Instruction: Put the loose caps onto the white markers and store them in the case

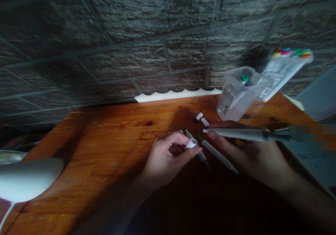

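Note:
My left hand (pixel 166 158) pinches a small white marker cap (pixel 191 143) between thumb and finger, its hollow end facing up. In my right hand (pixel 249 158) is a white marker (pixel 236 134), held nearly level with its narrow end toward the left and a dark end to the right. The cap and the marker are apart. Below the hands, an uncapped marker (pixel 219 156) lies slantwise on the wooden table, and a second marker (pixel 202 158) is partly hidden behind my left fingers. Two loose caps, a dark-ended cap (pixel 198 116) and a white cap (pixel 204 122), lie just beyond.
At the back right stands a clear plastic holder (pixel 231 105) with a green-ended marker inside. Behind it leans another holder (pixel 286 74) packed with colourful-ended markers. A white lamp (pixel 31 179) occupies the left edge. A stone-patterned wall (pixel 147 53) rises behind the table (pixel 105 137).

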The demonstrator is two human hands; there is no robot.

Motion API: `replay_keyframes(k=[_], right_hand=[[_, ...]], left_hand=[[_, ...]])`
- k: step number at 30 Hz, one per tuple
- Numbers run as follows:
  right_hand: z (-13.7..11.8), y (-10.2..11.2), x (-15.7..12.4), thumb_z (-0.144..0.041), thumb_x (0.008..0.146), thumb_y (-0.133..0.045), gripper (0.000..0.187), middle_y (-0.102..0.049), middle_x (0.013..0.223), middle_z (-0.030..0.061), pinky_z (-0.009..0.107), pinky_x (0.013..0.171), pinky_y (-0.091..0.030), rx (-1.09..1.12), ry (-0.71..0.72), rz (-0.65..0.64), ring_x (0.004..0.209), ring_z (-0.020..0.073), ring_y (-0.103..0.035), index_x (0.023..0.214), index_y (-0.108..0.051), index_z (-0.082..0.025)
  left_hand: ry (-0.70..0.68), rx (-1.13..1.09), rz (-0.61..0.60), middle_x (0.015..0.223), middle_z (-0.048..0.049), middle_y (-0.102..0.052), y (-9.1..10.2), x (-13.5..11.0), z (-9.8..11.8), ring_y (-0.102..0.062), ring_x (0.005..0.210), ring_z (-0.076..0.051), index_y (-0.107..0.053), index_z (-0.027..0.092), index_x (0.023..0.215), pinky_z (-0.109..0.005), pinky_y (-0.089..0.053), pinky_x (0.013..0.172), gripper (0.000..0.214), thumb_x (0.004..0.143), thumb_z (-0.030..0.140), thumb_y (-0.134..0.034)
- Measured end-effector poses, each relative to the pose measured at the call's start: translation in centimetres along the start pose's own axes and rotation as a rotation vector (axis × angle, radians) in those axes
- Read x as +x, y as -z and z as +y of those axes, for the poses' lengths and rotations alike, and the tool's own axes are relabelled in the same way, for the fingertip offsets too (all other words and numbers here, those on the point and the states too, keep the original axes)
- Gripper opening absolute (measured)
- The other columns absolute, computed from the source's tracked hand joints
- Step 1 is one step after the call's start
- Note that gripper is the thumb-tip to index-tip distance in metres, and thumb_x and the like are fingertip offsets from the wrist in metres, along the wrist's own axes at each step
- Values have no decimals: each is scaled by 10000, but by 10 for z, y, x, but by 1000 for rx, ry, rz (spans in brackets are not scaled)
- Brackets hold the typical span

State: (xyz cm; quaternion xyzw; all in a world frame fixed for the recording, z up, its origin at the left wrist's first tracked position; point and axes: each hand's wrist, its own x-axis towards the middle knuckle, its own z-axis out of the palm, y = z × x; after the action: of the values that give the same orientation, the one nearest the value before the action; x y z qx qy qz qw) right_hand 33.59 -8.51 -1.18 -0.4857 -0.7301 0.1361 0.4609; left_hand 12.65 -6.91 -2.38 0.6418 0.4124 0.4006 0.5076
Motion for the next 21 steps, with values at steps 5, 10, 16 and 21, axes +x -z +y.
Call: replay_keyframes(k=[5, 10, 16, 21], right_hand=[[-4, -2, -2, -217, 864, -706, 137, -785, 1000, 32, 274, 780, -634, 90, -44, -18, 889, 202, -759, 993, -749, -233], [-9, -1, -2, -256, 855, -724, 162, -776, 1016, 10, 228, 760, -626, 233, -100, -59, 913, 180, -749, 1016, -731, -269], [-15, -2, -7, -234, 864, -711, 159, -777, 941, 15, 178, 610, -599, 323, -131, -184, 764, 147, -743, 1021, -723, -250], [-16, -5, -9, -213, 877, -681, 106, -776, 913, -4, 191, 640, -611, 292, -51, -232, 743, 137, -741, 968, -725, -247]], left_hand=[[3, 14, -14, 720, -15, -710, -1, 0, 1, -611, 585, -92, -677, 154, 764, -172, -480, 543, 122, 773, 217, -780], [8, 72, -44, 735, -9, -715, 1, -2, -2, -613, 589, -88, -689, 159, 794, -167, -471, 545, 129, 795, 258, -772], [-27, 204, -49, 762, -33, -722, 4, -2, 0, -648, 629, -118, -699, 152, 829, -184, -493, 552, 157, 821, 302, -744], [-163, 339, -38, 704, -11, -714, 4, -2, 5, -634, 599, -114, -701, 166, 775, -174, -462, 514, 89, 786, 234, -757]])
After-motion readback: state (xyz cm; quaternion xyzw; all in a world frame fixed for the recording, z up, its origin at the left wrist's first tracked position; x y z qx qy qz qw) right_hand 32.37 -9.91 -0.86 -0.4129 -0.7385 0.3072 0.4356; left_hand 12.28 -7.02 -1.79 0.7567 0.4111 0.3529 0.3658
